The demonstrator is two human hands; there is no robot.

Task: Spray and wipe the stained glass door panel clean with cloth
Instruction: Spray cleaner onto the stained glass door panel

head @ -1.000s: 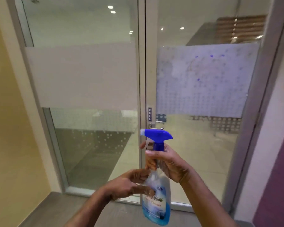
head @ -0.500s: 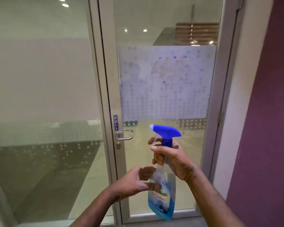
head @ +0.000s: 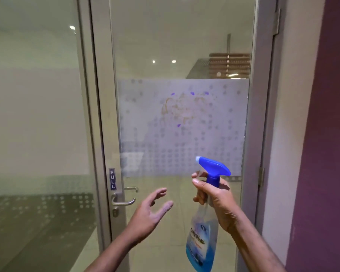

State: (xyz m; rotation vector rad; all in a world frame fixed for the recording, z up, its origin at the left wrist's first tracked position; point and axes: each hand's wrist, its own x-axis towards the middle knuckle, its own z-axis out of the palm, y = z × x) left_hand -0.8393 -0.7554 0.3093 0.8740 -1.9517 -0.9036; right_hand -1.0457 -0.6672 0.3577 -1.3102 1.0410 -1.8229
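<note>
A person stood facing a glass door panel [head: 182, 55] set in a pale metal frame [head: 100, 114], seen from a camera on their head looking slightly down at both bare forearms. Across the middle of the glass ran a frosted band [head: 145, 134] printed with rows of small dots. On that band, a little above centre, were brownish scribbled smears [head: 177, 110] with a few small purple spots [head: 192, 93] around them. The right hand [head: 218, 199] was wrapped around the neck of a clear spray bottle [head: 202, 238], just under its blue trigger head [head: 214, 167], with the fingers curled around the front and the nozzle pointing up and to the left at the glass. The bottle held blue liquid in its lower part and hung in front of the lower right of the door, below the stains. The left hand [head: 151, 211] was held apart from the bottle, to its left, palm turned inward, fingers spread loosely and holding nothing. On the left edge of the door sat a silver lever handle [head: 124, 201] with a small blue "PULL" sign [head: 112, 179] just above it. A fixed glass pane [head: 35, 114] stood to the left of the door, and a purple wall [head: 326, 134] to the right.
</note>
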